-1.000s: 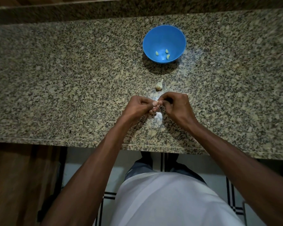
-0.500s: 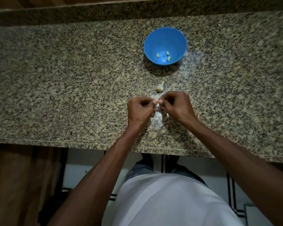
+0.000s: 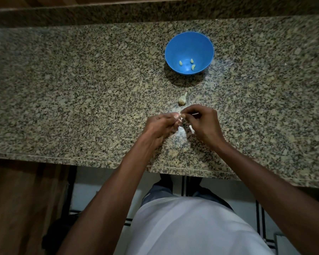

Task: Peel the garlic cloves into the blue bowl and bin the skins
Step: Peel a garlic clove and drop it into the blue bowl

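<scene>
The blue bowl (image 3: 173, 50) stands on the speckled granite counter (image 3: 81, 98) and holds three peeled garlic cloves (image 3: 180, 63). Nearer me lies what is left of the garlic head, with its stem (image 3: 182, 100). Just below it my two hands meet fingertip to fingertip over the counter. My left hand (image 3: 158, 126) pinches a small garlic clove (image 3: 180, 119), mostly hidden by fingers. My right hand (image 3: 204, 124) pinches at the same clove's skin. Pale loose skins (image 3: 181, 130) lie on the counter under and between the hands.
The counter's front edge (image 3: 99, 161) runs just below my wrists, with tiled floor (image 3: 99, 181) under it. A raised granite ledge (image 3: 155, 10) backs the counter. A wooden cabinet (image 3: 17, 199) is at the lower left. No bin is in view.
The hands have stayed together at the same spot, working the clove. My right hand's fingers have shifted slightly up and out. Bowl and garlic head have not moved.
</scene>
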